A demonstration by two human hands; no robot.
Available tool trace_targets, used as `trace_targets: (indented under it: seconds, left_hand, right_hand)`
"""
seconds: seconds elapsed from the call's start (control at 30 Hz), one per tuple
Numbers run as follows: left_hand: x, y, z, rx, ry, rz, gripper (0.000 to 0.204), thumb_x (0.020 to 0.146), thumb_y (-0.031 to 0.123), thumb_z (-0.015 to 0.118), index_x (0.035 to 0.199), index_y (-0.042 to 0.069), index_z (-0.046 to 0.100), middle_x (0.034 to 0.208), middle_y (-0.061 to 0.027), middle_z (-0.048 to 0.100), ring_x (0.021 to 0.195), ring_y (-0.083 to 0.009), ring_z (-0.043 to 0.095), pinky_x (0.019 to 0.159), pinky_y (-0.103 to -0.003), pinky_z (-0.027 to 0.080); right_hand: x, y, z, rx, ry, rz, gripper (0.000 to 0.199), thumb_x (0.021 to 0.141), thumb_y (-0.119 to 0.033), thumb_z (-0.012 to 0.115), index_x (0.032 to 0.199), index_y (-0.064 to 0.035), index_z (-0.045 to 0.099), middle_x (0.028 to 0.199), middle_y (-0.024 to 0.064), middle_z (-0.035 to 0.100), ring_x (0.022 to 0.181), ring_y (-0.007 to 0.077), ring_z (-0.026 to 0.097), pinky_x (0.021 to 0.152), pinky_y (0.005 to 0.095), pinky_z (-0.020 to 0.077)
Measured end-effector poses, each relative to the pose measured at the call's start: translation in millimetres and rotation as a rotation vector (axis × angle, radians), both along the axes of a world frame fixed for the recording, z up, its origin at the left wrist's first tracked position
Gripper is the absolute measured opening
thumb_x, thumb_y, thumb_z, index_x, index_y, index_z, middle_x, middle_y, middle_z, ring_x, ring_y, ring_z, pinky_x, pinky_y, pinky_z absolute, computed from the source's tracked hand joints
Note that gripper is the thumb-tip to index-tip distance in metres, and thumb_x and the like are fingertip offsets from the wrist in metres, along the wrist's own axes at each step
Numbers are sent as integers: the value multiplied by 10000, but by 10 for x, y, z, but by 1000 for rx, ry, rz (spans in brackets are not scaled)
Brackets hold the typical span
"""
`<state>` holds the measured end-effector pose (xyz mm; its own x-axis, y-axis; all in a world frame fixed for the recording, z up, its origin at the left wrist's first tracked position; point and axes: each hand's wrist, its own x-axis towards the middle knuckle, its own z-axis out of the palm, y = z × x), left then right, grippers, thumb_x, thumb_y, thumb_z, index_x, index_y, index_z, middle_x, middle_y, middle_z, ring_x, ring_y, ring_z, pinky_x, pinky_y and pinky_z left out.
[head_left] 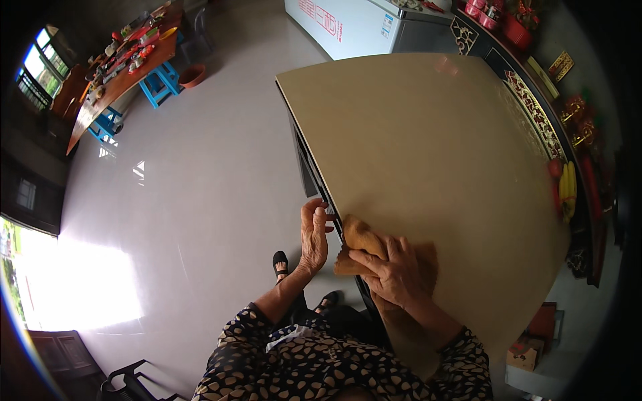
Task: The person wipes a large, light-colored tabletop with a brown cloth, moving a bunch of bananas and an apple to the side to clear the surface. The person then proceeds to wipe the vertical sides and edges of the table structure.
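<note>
A brown cloth (pixel 363 238) lies bunched at the left edge of a large tan tabletop (pixel 428 140). My right hand (pixel 396 273) presses down on it, with the fingers over its folds and part of the cloth hanging at the table's edge. My left hand (pixel 314 234) is raised just beside the same edge, left of the cloth. Its fingers are apart and bent a little toward the edge, and I see nothing in it. Whether its fingertips touch the edge, I cannot tell.
At the far left a long wooden table (pixel 127 73) holds many small items, with blue stools (pixel 160 83) under it. A white chest freezer (pixel 361 30) stands beyond the tabletop. Along the right runs a dark carved cabinet (pixel 535 107). A black chair (pixel 127 381) is at lower left.
</note>
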<state>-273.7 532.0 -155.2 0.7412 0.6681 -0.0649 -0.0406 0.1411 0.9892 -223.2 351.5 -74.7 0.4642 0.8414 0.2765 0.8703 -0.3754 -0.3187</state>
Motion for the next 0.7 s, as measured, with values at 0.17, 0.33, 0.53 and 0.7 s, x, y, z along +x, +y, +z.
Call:
trace_targets:
  seconds: [0.17,0.33,0.53,0.7]
  left_hand:
    - [95,244,42,-82,30,-29,507,1013,477,400,1276,45,439,1226,-146,542,960,-191,608,775,-343,512]
    - [153,710,6,-27,47,-36,523,1014,503,364,1281,64,462,1195,-118,526,1001,-216,591,799,-352,522]
    - [190,1269,26,-65,61,-26,493,1015,476,387,1234,46,487,1152,-109,545,974,-197,589,784,-346,503]
    - [138,1767,22,-36,120,-7,506,1014,484,384,1219,37,503,1145,-113,552,967,-204,600,772,-354,508]
  right_hand:
    - [252,631,-53,-4,-72,-117,475,649,-167,768,1103,-286,700,1246,73,534,1034,292,515,869,423,459]
    - [524,1296,-50,2,-171,-162,376,703,-166,730,1067,-251,701,1205,89,544,1007,300,518,793,411,467]
    - [912,2120,-73,-34,-160,-232,373,732,-155,716,1095,-238,692,1143,111,547,992,319,522,756,434,469]
    - [1288,2778,-132,-39,-201,-276,347,744,-175,726,1082,-243,693,1124,86,561,981,298,531,716,425,476]
